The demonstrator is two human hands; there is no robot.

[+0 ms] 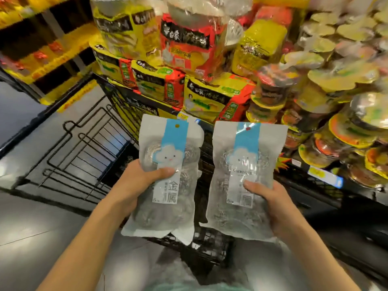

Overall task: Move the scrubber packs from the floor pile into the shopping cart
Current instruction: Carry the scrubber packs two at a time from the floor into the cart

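I hold two scrubber packs side by side, upright, in front of me. Each is a clear-and-white pouch of metal scourers with a blue cloud label. My left hand (140,179) grips the left pack (168,164) by its left edge, thumb across the front. My right hand (273,204) grips the right pack (245,171) by its right edge, thumb on the front. Both packs hang above the black plastic mesh basket of the shopping cart (207,246). The floor pile is out of view.
A black wire rack (84,143) of the cart extends to the left over the grey floor. Behind the packs stands a display of yellow and red noodle multipacks (189,66); stacked cup noodles (340,101) fill the right. Yellow shelving (42,49) runs at the far left.
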